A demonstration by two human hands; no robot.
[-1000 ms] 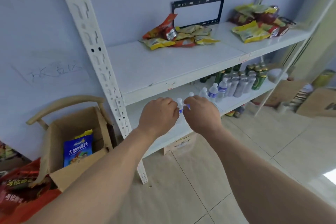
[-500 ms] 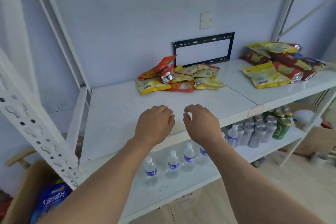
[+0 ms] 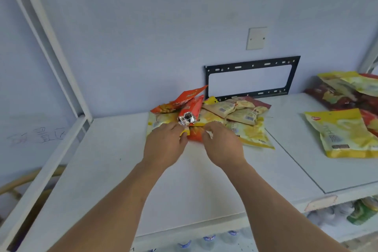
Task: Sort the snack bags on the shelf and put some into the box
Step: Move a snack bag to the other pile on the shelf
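Sorting step, just starting on the near pile of snack bags (image 3: 223,116) at the back of the white shelf (image 3: 102,170), against the wall, below the black wall bracket (image 3: 251,80). Left hand (image 3: 163,145) and right hand (image 3: 223,145) close together at the pile's front edge, fingers curled onto an orange-red bag (image 3: 195,134) lying flat between them. Left thumb touching a yellow corner, right thumb on the orange film. Looks like a pinch from both sides, but firm grip or mere touch cannot be told; fingertips hidden behind the knuckles.

Second heap of bags (image 3: 347,112) farther right of the bracket, well apart from the hands, on the next shelf panel.

Next move, as a guess: lift or slide the orange-red bag clear of the yellow ones beneath, then carry it to the box. Needs care with the upright red bag with silver crimped end (image 3: 189,113) leaning just behind; likely to topple.

Box not in view. Second heap cut off at right edge. Lower shelf bottles (image 3: 208,239) blurred, partly cropped. Bag print unreadable. Faint writing on wall far left of bracket, illegible.
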